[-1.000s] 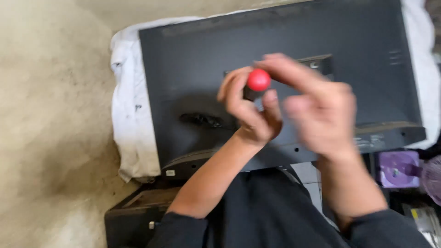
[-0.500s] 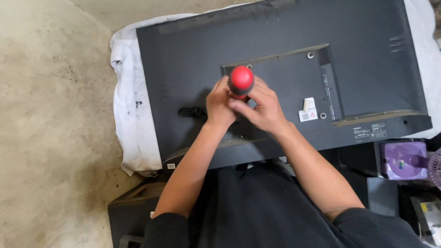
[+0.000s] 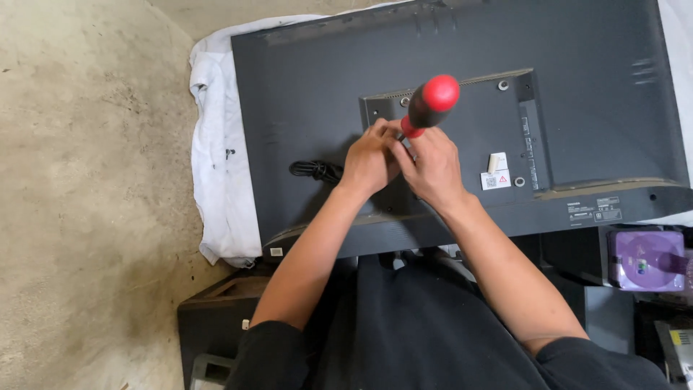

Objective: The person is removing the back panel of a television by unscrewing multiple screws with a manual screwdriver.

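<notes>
A black flat-screen television (image 3: pixel 303 79) lies face down on a white cloth (image 3: pixel 216 144), its back panel up. A screwdriver (image 3: pixel 430 103) with a red and black handle stands nearly upright over the raised centre plate (image 3: pixel 469 123) of the panel. My right hand (image 3: pixel 433 167) grips its lower shaft. My left hand (image 3: pixel 369 157) pinches at the same spot next to the tip, fingers touching the right hand. The tip is hidden behind my fingers. A coiled black cable (image 3: pixel 315 170) lies on the panel just left of my left hand.
Bare concrete floor (image 3: pixel 86 202) stretches to the left. A purple box (image 3: pixel 646 258) sits at the lower right beside dark equipment. A black case (image 3: pixel 209 318) lies below the television's near edge, by my left elbow. Screw holes and stickers (image 3: pixel 496 178) dot the centre plate.
The hands dropped from in front of the camera down onto the back panel. The screwdriver went from held high to standing on the centre plate, both hands now at its lower end.
</notes>
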